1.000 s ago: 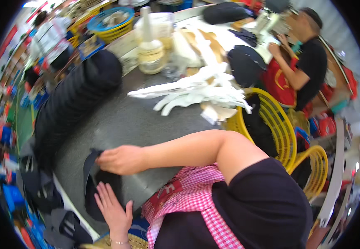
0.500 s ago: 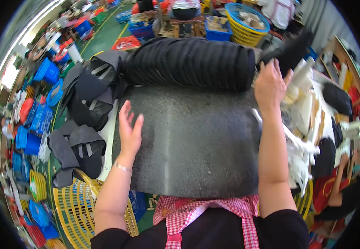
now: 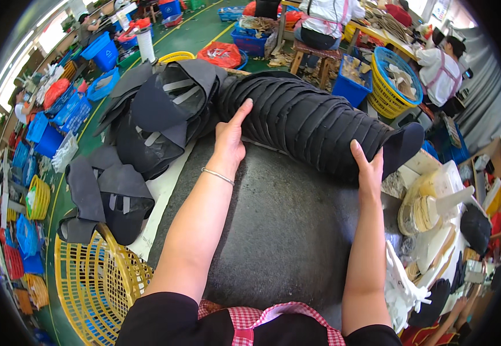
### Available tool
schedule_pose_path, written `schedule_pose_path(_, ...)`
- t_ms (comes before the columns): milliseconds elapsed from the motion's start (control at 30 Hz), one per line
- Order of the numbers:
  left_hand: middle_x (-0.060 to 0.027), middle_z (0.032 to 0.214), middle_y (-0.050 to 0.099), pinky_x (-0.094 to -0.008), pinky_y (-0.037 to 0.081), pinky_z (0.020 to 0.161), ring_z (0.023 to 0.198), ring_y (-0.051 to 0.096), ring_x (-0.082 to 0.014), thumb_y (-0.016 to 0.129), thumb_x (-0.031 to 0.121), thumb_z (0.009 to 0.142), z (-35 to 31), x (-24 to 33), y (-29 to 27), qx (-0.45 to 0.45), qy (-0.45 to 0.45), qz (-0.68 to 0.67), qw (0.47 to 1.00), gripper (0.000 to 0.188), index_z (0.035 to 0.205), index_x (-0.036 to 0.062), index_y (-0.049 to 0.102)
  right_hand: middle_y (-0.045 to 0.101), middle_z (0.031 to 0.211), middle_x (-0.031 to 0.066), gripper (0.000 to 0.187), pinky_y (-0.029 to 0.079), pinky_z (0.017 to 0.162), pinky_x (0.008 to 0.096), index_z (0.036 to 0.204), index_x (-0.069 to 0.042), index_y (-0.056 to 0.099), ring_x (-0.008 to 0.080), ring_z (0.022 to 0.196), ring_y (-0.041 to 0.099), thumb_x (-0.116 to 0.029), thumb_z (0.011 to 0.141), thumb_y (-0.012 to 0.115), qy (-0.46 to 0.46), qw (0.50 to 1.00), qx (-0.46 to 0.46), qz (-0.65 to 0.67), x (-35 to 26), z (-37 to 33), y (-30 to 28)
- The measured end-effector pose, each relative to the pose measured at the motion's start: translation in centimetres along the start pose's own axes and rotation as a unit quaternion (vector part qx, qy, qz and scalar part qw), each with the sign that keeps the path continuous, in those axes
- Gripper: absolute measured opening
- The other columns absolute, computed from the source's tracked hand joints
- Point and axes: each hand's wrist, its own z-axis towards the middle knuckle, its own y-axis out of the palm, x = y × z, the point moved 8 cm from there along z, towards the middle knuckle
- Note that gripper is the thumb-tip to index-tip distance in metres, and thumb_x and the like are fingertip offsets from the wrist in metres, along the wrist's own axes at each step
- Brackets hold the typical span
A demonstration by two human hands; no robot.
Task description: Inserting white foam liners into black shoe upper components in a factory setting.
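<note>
A long row of nested black cap-shaped pieces lies across the far side of a dark, curved work surface. My left hand holds the near side of the row toward its left end, thumb laid up against the pieces; its other fingers are mostly hidden. At the right end, my right hand grips the row, thumb in front and fingers around the end. Just past that hand, a smooth black brim-like piece sticks out.
More black and grey cap-shaped pieces with light straps are heaped at left. A yellow basket stands at lower left. At right are a clear tub and white scraps. A stool and a blue bin stand beyond.
My left hand has moved from above the work surface onto the row. My right hand has shifted from flat-fingered at the row's end to gripping it. The view has turned, so the row slants.
</note>
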Motion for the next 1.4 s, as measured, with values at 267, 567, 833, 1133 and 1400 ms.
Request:
schedule_pose_path(267, -0.0087, 0.118, 0.069, -0.0349, 0.048, 0.096, 0.111, 0.064, -0.0208, 0.085, 0.026, 0.075, -3.3, -2.8, -0.4, -0.063, -0.102, -0.094, 0.988, 0.058, 0.122, 0.0005, 0.063, 0.047, 0.144, 0.0194, 0.087, 0.033, 0.112, 0.0346, 0.146, 0.008, 0.036, 0.0257, 0.129, 0.047, -0.019, 0.078, 0.084, -0.066, 0.997, -0.008, -0.030, -10.4, -4.9, -2.9)
schedule_pose_path(567, -0.0011, 0.124, 0.061, -0.0485, 0.040, 0.097, 0.116, 0.052, -0.0158, 0.067, 0.068, 0.082, -20.3, 3.2, 0.9, -0.300, -0.198, -0.295, 0.885, 0.066, 0.129, 0.0213, 0.058, 0.062, 0.121, 0.0202, 0.066, 0.048, 0.099, 0.0370, 0.128, 0.008, 0.055, 0.0259, 0.112, 0.061, -0.033, 0.082, 0.078, -0.273, 0.937, -0.064, -0.209, -14.5, -7.7, -25.4)
schedule_pose_path(833, -0.0093, 0.145, 0.054, -0.0554, 0.039, 0.110, 0.134, 0.050, -0.0285, 0.054, 0.062, 0.093, -40.1, 22.6, -23.1, -0.190, 0.010, -0.532, 0.825, 0.068, 0.143, 0.0153, 0.052, 0.063, 0.093, 0.0178, 0.065, 0.053, 0.083, 0.0394, 0.121, 0.005, 0.053, 0.0303, 0.094, 0.066, -0.032, 0.076, 0.080, -0.454, 0.808, -0.377, 0.006, -28.2, -26.5, 3.5)
schedule_pose_path(1133, -0.0155, 0.146, 0.051, -0.0586, 0.042, 0.108, 0.132, 0.050, -0.0355, 0.035, 0.041, 0.107, -62.7, 21.4, -56.4, 0.408, -0.084, 0.009, 0.909, 0.054, 0.150, 0.0074, 0.038, 0.064, 0.104, 0.0298, 0.070, 0.053, 0.081, 0.0471, 0.116, 0.004, 0.045, 0.0437, 0.093, 0.067, -0.042, 0.077, 0.079, -0.337, 0.562, -0.755, 0.039, -36.1, -52.6, 32.0)
schedule_pose_path(1400, -0.0167, 0.166, 0.002, -0.0840, 0.024, 0.097, 0.150, 0.004, -0.0459, 0.057, 0.032, 0.100, -62.9, 13.9, -58.8, 0.508, -0.321, -0.042, 0.798, 0.081, 0.160, 0.0107, 0.005, 0.070, 0.114, 0.0168, 0.041, 0.052, 0.091, 0.0467, 0.114, -0.006, 0.070, 0.0352, 0.107, 0.067, -0.041, 0.094, 0.061, -0.352, 0.503, -0.730, -0.299, -22.6, -53.0, 40.0)
